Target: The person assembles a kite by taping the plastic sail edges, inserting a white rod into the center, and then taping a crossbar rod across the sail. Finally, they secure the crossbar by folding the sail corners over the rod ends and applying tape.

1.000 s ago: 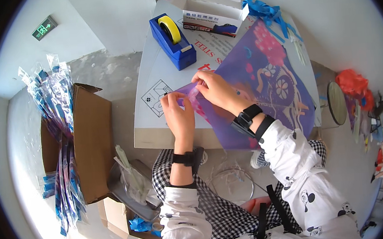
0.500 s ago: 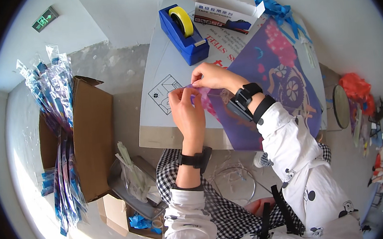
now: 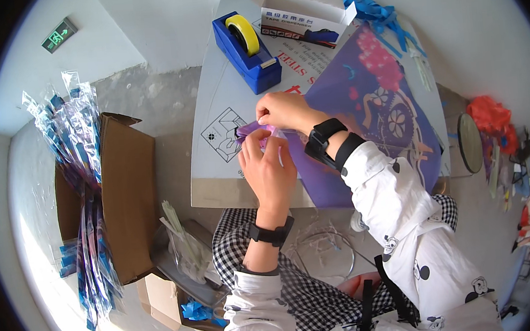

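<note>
The left hand (image 3: pixel 269 172) and the right hand (image 3: pixel 290 111) have their fingers drawn narrow, pinching the gathered left corner of the purple printed sheet (image 3: pixel 370 120), which pokes out just left of the fingertips and spreads rightward from them down to the near edge of the desk (image 3: pixel 206 173). Printed desk surface runs from the fingers to its left edge, past which a cardboard box (image 3: pixel 131 201) stands well apart. Just beyond the fingers sits a blue tape dispenser (image 3: pixel 262 72), with an open white box (image 3: pixel 297 23) farther off.
</note>
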Demonstrator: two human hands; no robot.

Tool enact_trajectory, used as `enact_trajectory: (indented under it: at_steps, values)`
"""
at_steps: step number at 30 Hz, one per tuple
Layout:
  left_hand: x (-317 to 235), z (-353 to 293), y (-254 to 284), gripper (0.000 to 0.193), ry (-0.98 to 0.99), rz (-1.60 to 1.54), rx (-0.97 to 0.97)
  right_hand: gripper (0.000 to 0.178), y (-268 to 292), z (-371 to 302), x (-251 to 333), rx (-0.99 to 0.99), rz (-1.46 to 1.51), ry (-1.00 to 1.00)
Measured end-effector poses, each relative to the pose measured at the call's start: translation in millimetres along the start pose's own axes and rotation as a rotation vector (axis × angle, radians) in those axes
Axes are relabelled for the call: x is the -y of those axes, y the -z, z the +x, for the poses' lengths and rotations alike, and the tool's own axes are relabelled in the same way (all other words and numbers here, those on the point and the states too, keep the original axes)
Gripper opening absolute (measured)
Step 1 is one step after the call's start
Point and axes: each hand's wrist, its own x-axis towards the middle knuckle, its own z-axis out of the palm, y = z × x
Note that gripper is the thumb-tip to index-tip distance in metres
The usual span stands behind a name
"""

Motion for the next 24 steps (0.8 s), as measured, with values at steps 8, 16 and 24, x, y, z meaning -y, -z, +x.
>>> enact_trajectory:
  at_steps: [8,16,24]
  values:
    - [-7,-6,3,0.012,-0.005,0.033,-0.001,0.008,-2,-1,1,-0.022,0.065,0.009]
    - [-19,-12,-1,0.014,0.001,-0.115,0.016,0.016,-17,8,-12,-0.154,0.179,0.106]
    - [7,15,21,0.014,0.558,-0.924,0.104,0.032,29,-38,-8,0.085,0.721,0.190]
